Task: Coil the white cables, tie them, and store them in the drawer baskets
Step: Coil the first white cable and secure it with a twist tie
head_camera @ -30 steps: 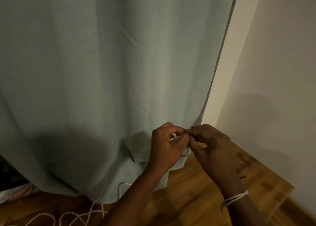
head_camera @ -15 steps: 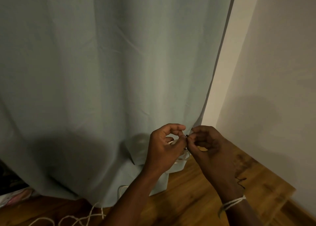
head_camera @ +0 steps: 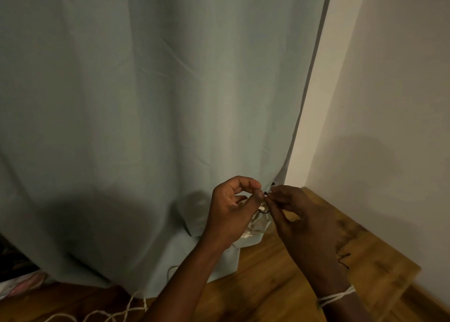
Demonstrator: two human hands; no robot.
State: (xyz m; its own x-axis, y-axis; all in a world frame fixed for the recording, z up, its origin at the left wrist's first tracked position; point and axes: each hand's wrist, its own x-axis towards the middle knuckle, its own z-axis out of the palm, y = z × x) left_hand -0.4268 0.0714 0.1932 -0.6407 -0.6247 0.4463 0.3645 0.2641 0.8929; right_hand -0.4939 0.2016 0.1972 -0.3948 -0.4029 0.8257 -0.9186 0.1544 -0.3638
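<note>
Both hands meet mid-frame, low, in front of the pale curtain (head_camera: 146, 102) & above the wood floor (head_camera: 280, 280). The key relation: the coiled white cable (head_camera: 258, 224) hangs directly under the meeting point of the two hands, bundle sagging downward, long axis roughly vertical, upper end tucked in the left hand (head_camera: 231, 214). The thin black tie (head_camera: 265, 211) crosses the top of the bundle right between the thumbs, so neither hand has to travel; the right hand (head_camera: 299, 214) is the one on the tie end, the left is the nearer one to the coil itself. Left hand: palm turned inward, fingers curled, thumb & index pinched near the tie, lower fingers cupping the coil; closed on it, not fully fisted. Right hand: thumb & index tips pinched shut on the tie's end, other fingers loosely bent, wrist w/ white cord wrapped round it (head_camera: 336, 297). Can't tell if the knot is already cinched, too small & dark. More loose white cable (head_camera: 107, 315) lies on the floor bottom-left, well apart from the hands. My guess: the tying step is under way; drawer baskets not in view.
</note>
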